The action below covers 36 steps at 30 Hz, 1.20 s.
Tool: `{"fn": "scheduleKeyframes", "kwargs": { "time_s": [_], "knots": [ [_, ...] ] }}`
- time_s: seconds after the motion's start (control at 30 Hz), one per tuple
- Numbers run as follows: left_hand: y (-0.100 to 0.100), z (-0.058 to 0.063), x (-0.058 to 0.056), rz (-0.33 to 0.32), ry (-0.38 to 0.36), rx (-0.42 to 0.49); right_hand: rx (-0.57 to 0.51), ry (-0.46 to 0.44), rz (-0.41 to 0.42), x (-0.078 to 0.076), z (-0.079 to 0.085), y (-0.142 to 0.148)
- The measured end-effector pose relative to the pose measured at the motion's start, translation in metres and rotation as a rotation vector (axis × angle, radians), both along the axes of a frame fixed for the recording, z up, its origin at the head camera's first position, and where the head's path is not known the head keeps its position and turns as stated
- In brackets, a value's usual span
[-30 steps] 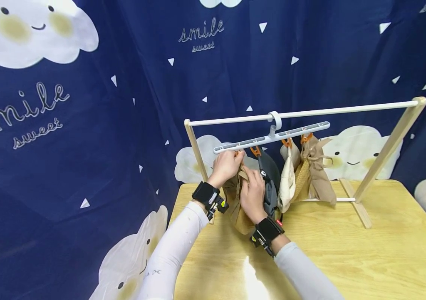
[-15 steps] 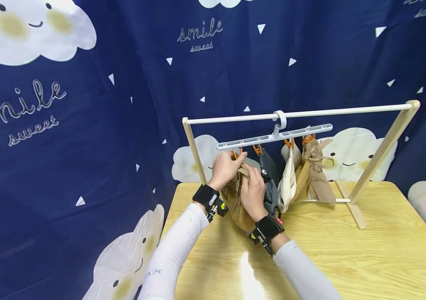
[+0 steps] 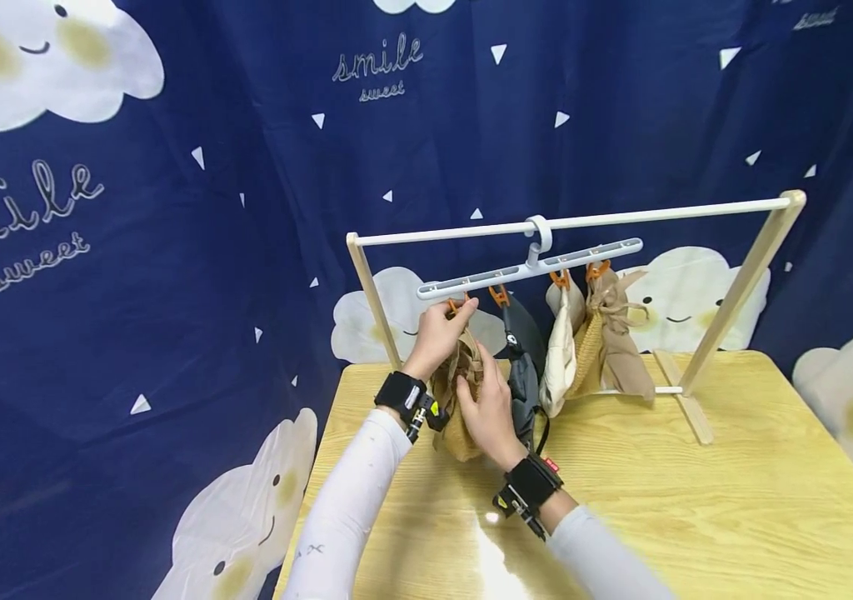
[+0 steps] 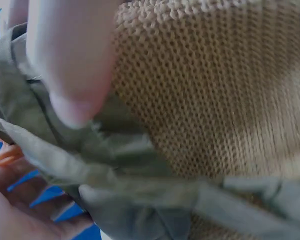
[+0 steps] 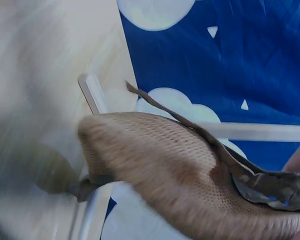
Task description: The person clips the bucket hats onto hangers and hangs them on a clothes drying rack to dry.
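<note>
In the head view, my left hand (image 3: pixel 437 333) pinches an orange clip (image 3: pixel 453 307) under the left end of the pale blue hanger (image 3: pixel 471 282). My right hand (image 3: pixel 490 412) grips the brown fabric of a tan woven sun hat (image 3: pixel 460 437) just below it. The right wrist view shows the hat's woven body (image 5: pixel 150 155), with a dark fabric strap (image 5: pixel 200 131) running along it to fingers at the right edge. Close up in the left wrist view, the woven surface (image 4: pixel 215 90) fills the right side, beside folded olive-looking fabric (image 4: pixel 120 150).
A dark grey hat (image 3: pixel 522 367), a cream hat (image 3: pixel 560 358) and a tan hat with a tied bow (image 3: pixel 621 350) hang from orange clips to the right. The hanger hooks over the white rail (image 3: pixel 636 217) of a wooden-legged rack (image 3: pixel 745 287) on a wooden table (image 3: pixel 659 517).
The right hand has come down slightly with the hat's fabric, and the hat's lower end has swung left. The left hand stays at the clip. The whole view has shifted a little.
</note>
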State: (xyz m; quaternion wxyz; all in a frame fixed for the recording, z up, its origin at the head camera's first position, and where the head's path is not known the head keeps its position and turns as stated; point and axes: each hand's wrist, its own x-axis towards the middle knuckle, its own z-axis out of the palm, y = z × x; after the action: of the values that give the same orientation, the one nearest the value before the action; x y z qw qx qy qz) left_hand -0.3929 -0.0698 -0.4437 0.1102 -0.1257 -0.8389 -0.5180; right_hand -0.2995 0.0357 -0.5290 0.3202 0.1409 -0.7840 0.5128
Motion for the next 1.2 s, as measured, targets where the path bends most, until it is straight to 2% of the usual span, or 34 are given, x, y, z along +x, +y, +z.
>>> {"fn": "scheduleKeyframes", "kwargs": {
  "time_s": [0.13, 0.23, 0.37, 0.5, 0.67, 0.8, 1.07, 1.2],
  "knots": [
    [-0.012, -0.002, -0.012, -0.108, -0.039, 0.112, 0.035, -0.037, 0.07, 0.01, -0.002, -0.008],
    [-0.024, -0.003, -0.021, -0.149, -0.064, 0.209, 0.077, -0.058, 0.135, 0.018, -0.002, -0.012],
    [-0.038, -0.004, -0.024, -0.121, -0.098, 0.293, 0.097, -0.072, 0.203, 0.027, -0.001, -0.015],
    [-0.047, -0.004, -0.018, -0.096, -0.102, 0.292, 0.132, -0.083, 0.226, 0.035, 0.001, -0.012],
    [-0.058, -0.012, 0.001, -0.104, -0.07, 0.223, 0.163, -0.075, 0.246, 0.048, 0.003, -0.004],
    [-0.067, -0.023, 0.022, -0.065, -0.037, 0.167, 0.159, -0.079, 0.259, 0.06, 0.004, 0.004],
    [-0.07, -0.039, 0.063, 0.024, 0.098, -0.091, 0.157, -0.047, 0.236, 0.068, 0.005, 0.04],
    [-0.069, -0.052, 0.086, 0.064, 0.121, -0.233, 0.16, -0.03, 0.142, 0.076, -0.001, 0.066]
  ]
}}
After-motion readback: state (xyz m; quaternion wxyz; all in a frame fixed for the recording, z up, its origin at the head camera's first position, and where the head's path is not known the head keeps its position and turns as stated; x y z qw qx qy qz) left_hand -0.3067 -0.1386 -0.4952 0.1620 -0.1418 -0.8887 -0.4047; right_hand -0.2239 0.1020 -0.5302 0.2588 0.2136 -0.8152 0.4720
